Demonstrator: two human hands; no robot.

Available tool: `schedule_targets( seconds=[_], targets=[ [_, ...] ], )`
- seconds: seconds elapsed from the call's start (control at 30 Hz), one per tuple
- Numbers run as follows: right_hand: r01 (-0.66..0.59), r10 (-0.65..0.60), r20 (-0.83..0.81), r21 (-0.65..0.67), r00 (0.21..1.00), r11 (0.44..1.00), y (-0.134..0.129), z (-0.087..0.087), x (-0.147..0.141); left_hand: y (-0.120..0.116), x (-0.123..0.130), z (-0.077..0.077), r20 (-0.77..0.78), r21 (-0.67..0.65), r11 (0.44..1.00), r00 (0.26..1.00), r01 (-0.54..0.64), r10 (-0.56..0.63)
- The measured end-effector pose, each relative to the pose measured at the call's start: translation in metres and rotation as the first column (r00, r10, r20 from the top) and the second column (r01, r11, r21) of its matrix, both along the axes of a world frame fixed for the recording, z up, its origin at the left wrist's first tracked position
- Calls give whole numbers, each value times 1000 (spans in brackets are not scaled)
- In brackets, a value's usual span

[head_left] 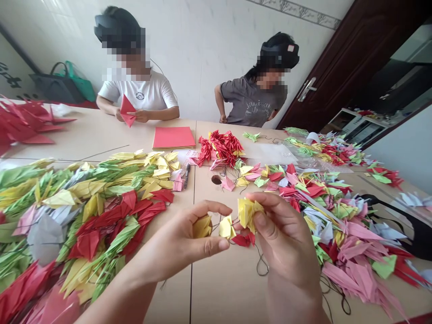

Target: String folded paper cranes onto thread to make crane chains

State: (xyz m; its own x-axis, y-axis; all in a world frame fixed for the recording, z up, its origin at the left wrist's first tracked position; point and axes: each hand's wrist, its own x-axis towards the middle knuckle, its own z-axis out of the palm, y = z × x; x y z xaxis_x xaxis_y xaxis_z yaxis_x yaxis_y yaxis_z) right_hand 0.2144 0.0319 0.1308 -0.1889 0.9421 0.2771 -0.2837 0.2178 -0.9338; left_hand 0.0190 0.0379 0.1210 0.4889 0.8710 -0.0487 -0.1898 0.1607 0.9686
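Plainly, the table (229,288) extends beneath the red-topped paper stack (173,137); on the stack's near side, the right hand (286,238) pinches a yellow cluster (247,213), and the left hand (184,249), thumb and forefinger spread, cups a smaller yellow piece (202,227), whether gripped I cannot tell.

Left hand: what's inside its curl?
Inside the left hand, some yellow folded paper shows in part. The hand covers the rest, so anything else in there can't be seen.
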Motion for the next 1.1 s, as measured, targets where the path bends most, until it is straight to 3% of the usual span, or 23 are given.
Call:
schedule_targets(
  seconds=[0.13,0.27,0.7,0.87,0.97,1.1],
  targets=[
    [-3,4,-47,34,999,999,-2,2,-2,-1,3,2,10,-55,993,994,106,-106],
    [34,-31,-52,67,998,997,-3,2,-4,-2,2,7,118,-117,987,988,111,-97],
    [79,-95,71,199,993,977,-4,4,-3,-4,-3,7,206,34,999,978,29,-35],
    [106,-139,119,252,983,962,-2,7,-5,-10,-2,15,108,118,984,987,-135,122],
    [98,-135,128,265,983,959,-2,8,-6,-14,-1,16,31,242,934,964,-263,263],
    [81,-131,159,288,978,954,-2,9,-7,-16,-1,13,-61,389,852,913,-350,403]
  ],
)
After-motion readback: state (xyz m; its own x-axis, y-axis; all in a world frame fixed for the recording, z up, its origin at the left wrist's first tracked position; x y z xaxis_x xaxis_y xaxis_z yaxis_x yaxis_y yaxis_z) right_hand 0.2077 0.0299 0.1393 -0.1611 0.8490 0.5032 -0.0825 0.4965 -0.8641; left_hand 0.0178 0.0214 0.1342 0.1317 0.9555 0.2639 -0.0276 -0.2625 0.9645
